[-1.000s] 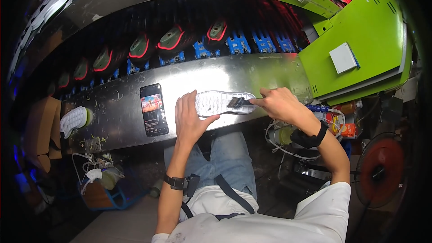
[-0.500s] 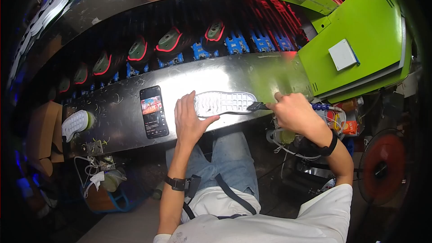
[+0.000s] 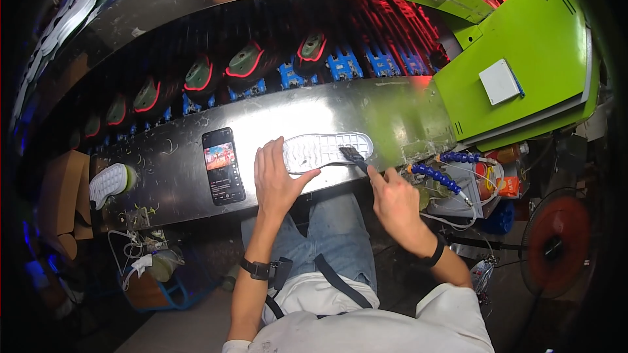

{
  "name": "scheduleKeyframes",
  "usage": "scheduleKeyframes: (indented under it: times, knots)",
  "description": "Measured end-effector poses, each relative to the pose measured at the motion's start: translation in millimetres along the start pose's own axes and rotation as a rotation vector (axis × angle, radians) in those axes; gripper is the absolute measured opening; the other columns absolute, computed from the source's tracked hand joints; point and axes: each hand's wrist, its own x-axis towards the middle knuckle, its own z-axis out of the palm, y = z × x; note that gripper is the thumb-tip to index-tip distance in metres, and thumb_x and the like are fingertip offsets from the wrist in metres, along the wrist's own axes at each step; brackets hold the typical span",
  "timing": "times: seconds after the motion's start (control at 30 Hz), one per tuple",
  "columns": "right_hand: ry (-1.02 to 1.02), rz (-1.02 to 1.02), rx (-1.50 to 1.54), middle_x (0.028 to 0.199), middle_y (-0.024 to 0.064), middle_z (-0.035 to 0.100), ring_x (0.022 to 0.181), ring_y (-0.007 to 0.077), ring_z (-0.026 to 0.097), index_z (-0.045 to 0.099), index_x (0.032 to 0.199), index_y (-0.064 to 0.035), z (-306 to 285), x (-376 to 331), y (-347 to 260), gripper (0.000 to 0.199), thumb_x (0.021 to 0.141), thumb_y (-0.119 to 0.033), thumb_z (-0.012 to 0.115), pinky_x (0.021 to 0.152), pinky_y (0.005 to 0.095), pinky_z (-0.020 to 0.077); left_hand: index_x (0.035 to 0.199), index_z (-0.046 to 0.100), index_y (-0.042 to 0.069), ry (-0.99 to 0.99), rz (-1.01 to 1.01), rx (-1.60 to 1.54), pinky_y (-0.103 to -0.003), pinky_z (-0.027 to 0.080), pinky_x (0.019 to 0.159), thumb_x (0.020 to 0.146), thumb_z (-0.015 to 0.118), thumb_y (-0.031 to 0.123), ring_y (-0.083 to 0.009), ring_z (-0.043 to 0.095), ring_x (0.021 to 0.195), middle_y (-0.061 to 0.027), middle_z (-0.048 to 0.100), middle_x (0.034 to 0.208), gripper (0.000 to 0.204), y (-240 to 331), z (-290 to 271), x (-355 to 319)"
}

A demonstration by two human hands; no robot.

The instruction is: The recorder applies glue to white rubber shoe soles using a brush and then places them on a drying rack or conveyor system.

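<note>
A white shoe sole [image 3: 313, 151] lies on the metal bench with its grooved inner side up. My left hand [image 3: 273, 171] grips its left end, the thumb stretched along the near edge and the fingers around the tip. In my closed right hand [image 3: 397, 204] is a dark-handled brush [image 3: 355, 156], its black bristles touching the grid pattern towards the sole's right end. The part of the handle inside my fist is hidden. Left of my left hand, a phone [image 3: 223, 165] with a lit screen lies flat on the bench.
Another white sole [image 3: 109, 183] lies at the bench's left end, beside a cardboard box [image 3: 65, 202]. Beyond the bench [image 3: 170, 180], shoe uppers on lasts [image 3: 246, 59] stand along a conveyor. A green machine housing [image 3: 523, 72] rises at right, near blue flexible hoses [image 3: 435, 174] and a fan [image 3: 555, 245].
My right hand has moved left and nearer to me, bringing the brush from the sole's right end further inward. My left hand and the sole have stayed nearly still.
</note>
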Motion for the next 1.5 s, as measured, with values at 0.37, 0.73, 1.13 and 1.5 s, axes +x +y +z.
scheduleKeyframes:
  times: [0.37,0.73,1.13,1.5]
  knots:
    - [0.026,0.054,0.035,0.087,0.0159,0.058,0.075,0.0336,0.065,0.066,0.127,-0.0046,-12,-20,-10,0.041,0.086,-0.006,0.065,0.06,0.0444,0.0533,0.131,0.051,-0.004,0.018,0.015,0.013,-0.045,0.045,0.1,0.06,0.093,0.04,-0.0384,0.055,0.114,-0.0207,0.059,0.123,0.093,2,0,2]
    - [-0.024,-0.01,0.346,0.084,0.0122,0.062,0.067,0.0351,0.064,0.073,0.113,-0.01,-64,-24,-7,0.023,0.091,-0.014,0.067,0.06,0.0439,0.0519,0.13,0.051,-0.004,0.013,0.028,0.014,-0.045,0.044,0.101,0.062,0.092,0.039,-0.0383,0.054,0.116,-0.0204,0.058,0.126,0.09,1,1,1]
    - [0.043,-0.112,0.42,0.083,0.0157,0.063,0.074,0.0352,0.063,0.074,0.111,-0.0074,-55,25,21,0.024,0.088,-0.009,0.072,0.067,0.0415,0.0491,0.13,0.051,-0.003,-0.008,0.014,0.007,-0.05,0.04,0.107,0.065,0.091,0.041,-0.0393,0.053,0.121,-0.0198,0.057,0.128,0.089,-3,2,-1]
    - [-0.062,-0.391,0.221,0.085,0.0139,0.062,0.077,0.0346,0.064,0.076,0.11,-0.0115,-70,93,42,0.024,0.086,-0.011,0.069,0.068,0.0453,0.0494,0.13,0.051,-0.004,-0.003,0.024,-0.006,-0.049,0.04,0.104,0.064,0.091,0.043,-0.0393,0.052,0.119,-0.0207,0.056,0.127,0.09,-4,1,0]
